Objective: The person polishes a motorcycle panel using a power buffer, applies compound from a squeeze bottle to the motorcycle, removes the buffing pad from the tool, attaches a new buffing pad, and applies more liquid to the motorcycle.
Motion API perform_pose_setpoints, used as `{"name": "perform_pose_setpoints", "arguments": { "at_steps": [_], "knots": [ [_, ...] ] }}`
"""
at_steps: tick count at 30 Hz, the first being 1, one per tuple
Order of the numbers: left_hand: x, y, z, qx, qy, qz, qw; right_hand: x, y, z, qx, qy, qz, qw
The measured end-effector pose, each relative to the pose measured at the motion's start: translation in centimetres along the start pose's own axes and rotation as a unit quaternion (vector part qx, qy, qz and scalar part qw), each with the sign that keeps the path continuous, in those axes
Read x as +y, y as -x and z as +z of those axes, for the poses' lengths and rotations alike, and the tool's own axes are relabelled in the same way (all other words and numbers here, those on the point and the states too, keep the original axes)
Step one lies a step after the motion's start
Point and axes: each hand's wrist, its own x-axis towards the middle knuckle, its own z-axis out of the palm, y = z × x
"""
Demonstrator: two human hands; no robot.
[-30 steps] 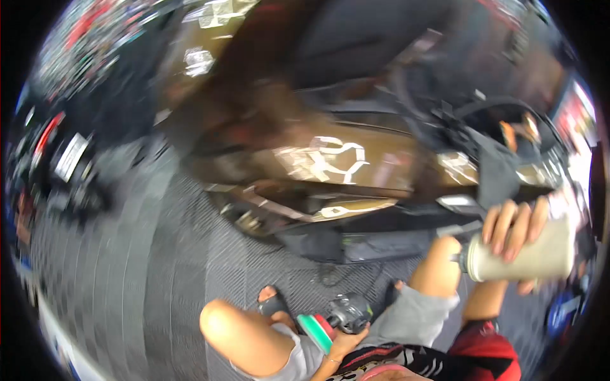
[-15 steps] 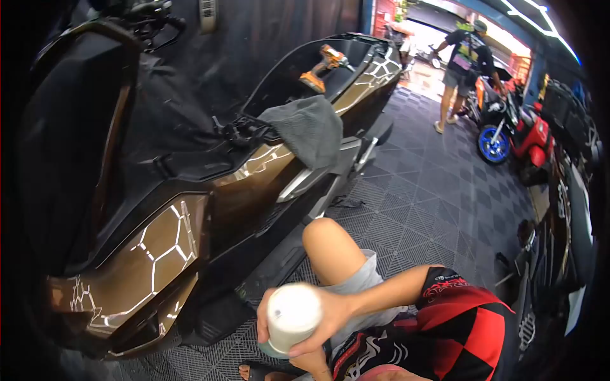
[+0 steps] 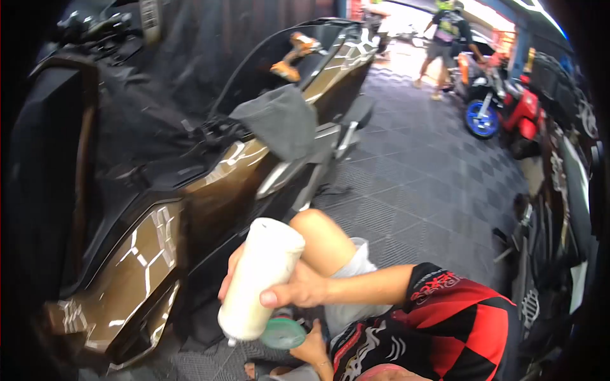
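Observation:
My right hand is wrapped round a white plastic bottle, thumb on the near side and fingers on the far side. The bottle is tilted, its small nozzle end pointing down at the lower left. Close below and right of it is a round green pad, its flat face turned up. My left hand is closed beside the pad, on what looks like the dark body of the tool carrying it; most of that is hidden. The bottle's nozzle is left of the pad, apart from it.
A brown and black scooter stands along the left, with a grey cloth draped over it and an orange cordless drill resting in its rear. Beyond, a person stands by a red motorbike. More vehicle parts line the right.
My right hand has tipped the bottle, so its side now shows instead of its end. The green pad and my left hand have come more into sight. The whole view has shifted slightly.

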Motion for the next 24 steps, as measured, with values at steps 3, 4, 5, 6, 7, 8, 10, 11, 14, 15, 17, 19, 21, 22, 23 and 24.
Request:
{"name": "perform_pose_setpoints", "arguments": {
  "at_steps": [3, 4, 5, 6, 7, 8, 10, 11, 14, 15, 17, 19, 21, 22, 23, 24],
  "knots": [
    [-2.4, 0.3, 1.7, -0.039, 0.028, -0.004, 0.999, -1.4, -1.7, 1.2, -0.078, 0.062, 0.004, 0.995],
    [-2.5, 0.5, 1.7, -0.107, 0.043, -0.066, 0.991, -3.0, -2.4, 2.3, -0.101, 0.031, 0.012, 0.994],
    [-2.1, 0.5, 1.6, -0.116, 0.038, -0.101, 0.987, -3.0, -3.6, 2.1, -0.164, 0.018, -0.018, 0.986],
    [-2.1, 0.3, 1.4, -0.133, 0.036, -0.133, 0.981, -2.2, -4.6, 3.1, -0.154, -0.027, -0.08, 0.984],
    [-2.3, 0.7, 1.7, -0.134, 0.03, -0.144, 0.98, -1.6, -6.7, 2.7, -0.219, -0.022, -0.171, 0.96],
    [-2.6, 0.8, 1.9, -0.141, 0.025, -0.144, 0.979, -2.2, -8.6, 3.9, -0.292, -0.053, -0.229, 0.927],
    [-3.1, 1.1, 1.2, -0.123, 0.036, -0.172, 0.977, -2.6, -9.5, 6.6, -0.267, -0.042, -0.272, 0.924],
    [-2.9, 1.5, 0.8, -0.143, 0.044, -0.171, 0.974, -2.5, -9.5, 8.4, -0.194, -0.021, -0.276, 0.941],
    [-1.7, 0.7, 0.1, -0.151, 0.055, -0.181, 0.97, -1.7, -12.7, 11.1, -0.152, -0.005, -0.257, 0.954],
    [-1.8, 1.0, -0.2, -0.149, 0.058, -0.182, 0.97, -1.2, -13.4, 11.8, -0.163, -0.012, -0.273, 0.948],
    [-1.4, 1.2, -0.5, -0.147, 0.067, -0.185, 0.969, -0.4, -14.9, 12.8, -0.178, -0.057, -0.272, 0.944],
    [-1.6, 1.2, -0.6, -0.144, 0.072, -0.188, 0.969, 0.3, -15.7, 13.1, -0.178, -0.062, -0.259, 0.947],
    [-1.7, 1.2, -0.5, -0.146, 0.063, -0.189, 0.969, 1.0, -16.1, 13.2, -0.175, -0.071, -0.242, 0.952],
    [-1.8, 1.2, -0.5, -0.147, 0.064, -0.19, 0.969, 1.1, -16.2, 12.8, -0.175, -0.07, -0.241, 0.952],
    [-1.8, 1.0, -0.4, -0.143, 0.066, -0.186, 0.97, 1.0, -16.4, 12.2, -0.177, -0.041, -0.236, 0.955],
    [-1.9, 1.0, -0.4, -0.141, 0.068, -0.183, 0.971, 0.9, -16.4, 11.8, -0.178, -0.011, -0.231, 0.957]
  ]
}}
